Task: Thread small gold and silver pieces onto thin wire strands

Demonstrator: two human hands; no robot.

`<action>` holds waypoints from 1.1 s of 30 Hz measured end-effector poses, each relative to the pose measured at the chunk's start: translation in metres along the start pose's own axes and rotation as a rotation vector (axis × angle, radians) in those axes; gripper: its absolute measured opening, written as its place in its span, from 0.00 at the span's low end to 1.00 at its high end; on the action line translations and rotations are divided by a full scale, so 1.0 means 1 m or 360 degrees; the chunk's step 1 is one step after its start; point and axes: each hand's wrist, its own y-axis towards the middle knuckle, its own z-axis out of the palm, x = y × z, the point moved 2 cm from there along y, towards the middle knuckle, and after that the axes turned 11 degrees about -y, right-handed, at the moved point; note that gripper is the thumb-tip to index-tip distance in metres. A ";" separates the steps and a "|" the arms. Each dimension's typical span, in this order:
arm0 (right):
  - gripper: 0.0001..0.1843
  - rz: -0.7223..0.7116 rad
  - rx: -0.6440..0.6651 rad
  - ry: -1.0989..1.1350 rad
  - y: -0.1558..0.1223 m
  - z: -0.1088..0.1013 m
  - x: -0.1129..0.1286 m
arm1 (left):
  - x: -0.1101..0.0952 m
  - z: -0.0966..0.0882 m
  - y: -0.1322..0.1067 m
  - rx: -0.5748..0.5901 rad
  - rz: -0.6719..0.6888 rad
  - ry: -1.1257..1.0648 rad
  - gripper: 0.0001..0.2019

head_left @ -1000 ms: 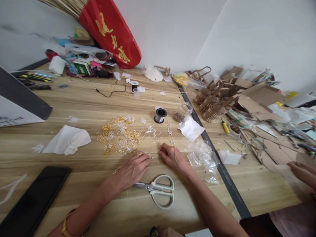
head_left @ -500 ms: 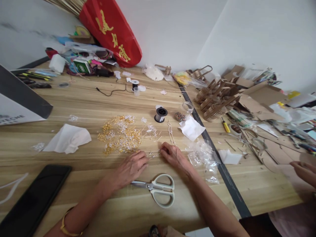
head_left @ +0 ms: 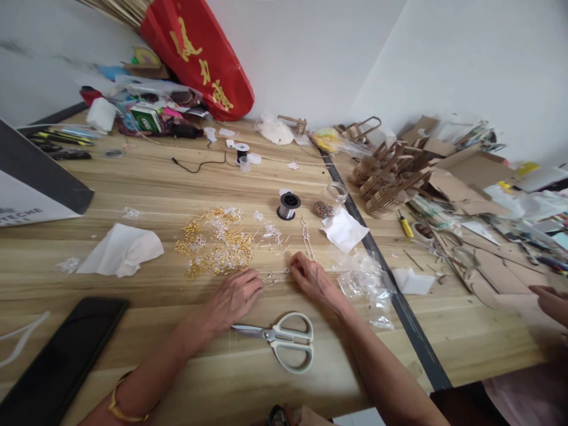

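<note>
My left hand (head_left: 235, 296) rests on the wooden table (head_left: 177, 195), fingers curled and pinched on one end of a short beaded strand (head_left: 276, 276). My right hand (head_left: 313, 277) is closed on the strand's other end, a little to the right. The strand stretches between both hands just above the tabletop. A heap of gold and silver beads (head_left: 215, 242) lies right behind my left hand. A second bead chain (head_left: 306, 236) runs away from my right hand. White-handled scissors (head_left: 281, 340) lie shut just in front of my wrists.
A spool of clear thread (head_left: 288, 206), a small jar (head_left: 336, 194), white tissues (head_left: 122, 251) and plastic bags (head_left: 364, 278) surround the hands. A black tablet (head_left: 62, 355) lies front left. Cardboard models (head_left: 386, 177) and scraps cover the right side, where another person's hand (head_left: 550, 302) shows.
Both hands have shifted slightly away from me with the strand; the other person's hand at right has drawn back toward the frame edge.
</note>
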 end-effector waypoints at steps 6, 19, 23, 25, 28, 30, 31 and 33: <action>0.05 -0.0011 -0.0005 0.0013 0.001 0.001 0.000 | 0.003 0.000 -0.002 -0.0008 -0.0008 -0.0051 0.10; 0.05 -0.0027 0.0018 0.0023 -0.002 -0.001 0.004 | 0.035 -0.033 -0.004 -0.0081 -0.0418 -0.0585 0.07; 0.05 -0.0030 0.0008 0.0002 -0.002 0.000 0.003 | 0.035 -0.037 -0.005 -0.0053 -0.0519 -0.0596 0.07; 0.04 -0.0030 0.0017 0.0009 -0.001 0.000 0.003 | 0.034 -0.039 -0.004 -0.0055 -0.0529 -0.0589 0.07; 0.04 -0.0029 0.0020 0.0028 -0.001 0.000 0.003 | 0.033 -0.040 -0.003 -0.0050 -0.0513 -0.0577 0.08; 0.03 -0.0035 0.0009 0.0044 -0.001 0.000 0.003 | 0.031 -0.040 -0.002 -0.0043 -0.0511 -0.0591 0.09; 0.03 -0.0038 0.0003 0.0053 -0.001 0.000 0.003 | 0.029 -0.040 -0.002 -0.0036 -0.0507 -0.0607 0.09; 0.03 -0.0039 -0.0003 0.0056 -0.001 -0.001 0.003 | 0.025 -0.040 0.000 -0.0009 -0.0495 -0.0629 0.11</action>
